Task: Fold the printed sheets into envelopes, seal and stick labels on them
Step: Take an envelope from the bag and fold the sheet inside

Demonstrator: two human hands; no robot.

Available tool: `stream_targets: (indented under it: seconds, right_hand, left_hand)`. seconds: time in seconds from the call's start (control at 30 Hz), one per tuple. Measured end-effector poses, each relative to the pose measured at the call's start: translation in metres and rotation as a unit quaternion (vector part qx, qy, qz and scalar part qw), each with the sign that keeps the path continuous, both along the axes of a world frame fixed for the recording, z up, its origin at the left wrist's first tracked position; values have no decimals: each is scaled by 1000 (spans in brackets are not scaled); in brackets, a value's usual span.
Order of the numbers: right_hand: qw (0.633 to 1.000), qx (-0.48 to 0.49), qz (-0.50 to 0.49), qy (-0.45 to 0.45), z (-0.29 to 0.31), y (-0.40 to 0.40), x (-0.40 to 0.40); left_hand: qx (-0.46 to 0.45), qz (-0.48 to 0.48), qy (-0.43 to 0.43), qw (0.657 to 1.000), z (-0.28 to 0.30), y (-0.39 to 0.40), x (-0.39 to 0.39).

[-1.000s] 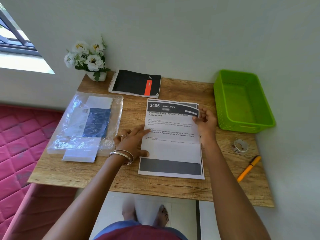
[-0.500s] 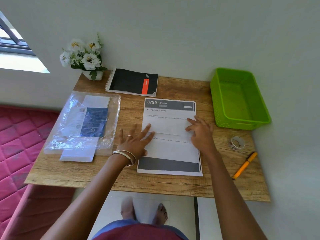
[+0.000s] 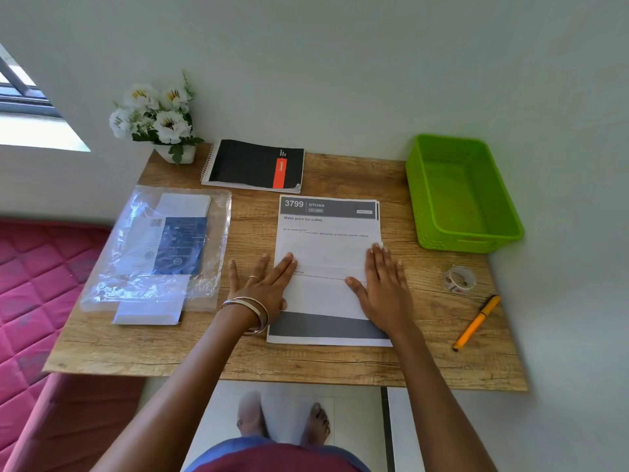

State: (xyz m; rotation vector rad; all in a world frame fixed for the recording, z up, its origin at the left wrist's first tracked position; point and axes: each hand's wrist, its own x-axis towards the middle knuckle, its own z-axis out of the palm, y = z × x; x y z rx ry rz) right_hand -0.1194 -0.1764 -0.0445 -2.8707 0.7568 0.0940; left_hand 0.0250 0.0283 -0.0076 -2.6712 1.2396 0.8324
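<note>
A stack of printed sheets (image 3: 328,253) lies in the middle of the wooden table (image 3: 340,362). The top sheet is folded down toward me, and its folded part covers the middle of the stack, below the header "3799 KITCHEN" of the sheet beneath. My left hand (image 3: 263,284) lies flat with straight fingers on the left edge of the fold. My right hand (image 3: 383,284) presses flat on its right edge. A clear plastic bag of white envelopes (image 3: 160,250) lies on the table to the left.
A green plastic basket (image 3: 459,195) stands at the back right. A roll of patterned tape (image 3: 459,279) and an orange pen (image 3: 476,323) lie at the right. A black spiral notebook (image 3: 255,165) and a pot of white flowers (image 3: 160,120) stand at the back.
The top sheet's upper part was lifted by my right hand and folded down toward me, uncovering the "3799 KITCHEN" sheet. Both hands have now slid apart, flattening the fold.
</note>
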Motion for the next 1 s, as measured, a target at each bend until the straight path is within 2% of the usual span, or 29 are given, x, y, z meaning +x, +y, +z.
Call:
stream_targets:
  seconds: [0.23,0.47,0.6,0.77,1.0]
  right_hand:
    - [1000,-9,5,-5,18,-7,15]
    - [990,18,135,29,15,37,67]
    - [993,22,110,19,8,33,65]
    - [999,29,7,12,8,0,32]
    - [996,47,59,-46,37,-23,47]
  left_hand:
    - [0,2,32,999,3,-3,3]
    - [73,-68,-26,995,23,-33,26]
    - [99,-77,10,992,25,-36,42]
    - [76,-54,37,995,23,-32,44]
    - [48,-64,20,997,15,-24,43]
